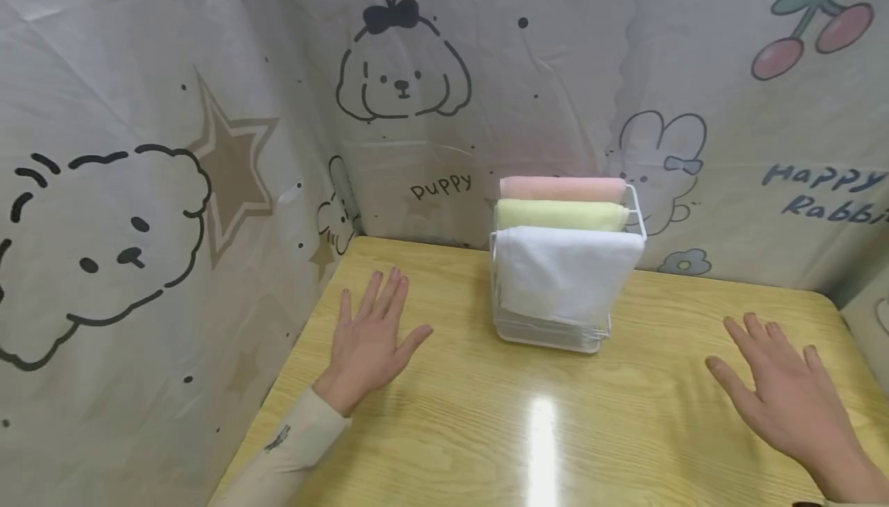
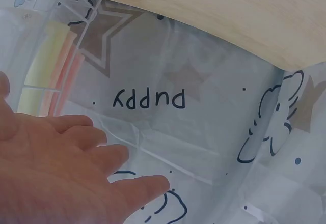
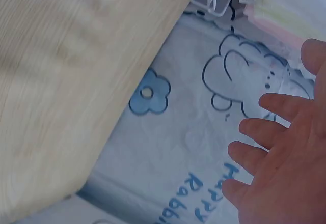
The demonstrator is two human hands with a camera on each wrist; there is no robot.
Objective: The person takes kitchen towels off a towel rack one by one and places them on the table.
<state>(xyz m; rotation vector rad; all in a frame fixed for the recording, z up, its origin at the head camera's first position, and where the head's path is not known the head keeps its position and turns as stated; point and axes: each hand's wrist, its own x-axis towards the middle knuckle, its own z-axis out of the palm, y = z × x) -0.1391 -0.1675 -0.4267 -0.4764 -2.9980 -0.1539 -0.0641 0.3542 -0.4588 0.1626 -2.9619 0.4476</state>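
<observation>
Near the back of the table stands a white wire rack with three towels draped over its bars. The front towel is white, the middle one pale yellow and the rear one pink. To the left of the rack my left hand is held over the table with fingers straight and spread, holding nothing. My right hand, also spread and holding nothing, is on the far right, apart from the rack. Both wrist views show the hands with extended fingers.
The wood-grain table has a bright light reflection at its front middle. A pale printed curtain with cartoon animals, stars and cherries hangs along the back and left edges, close behind the rack.
</observation>
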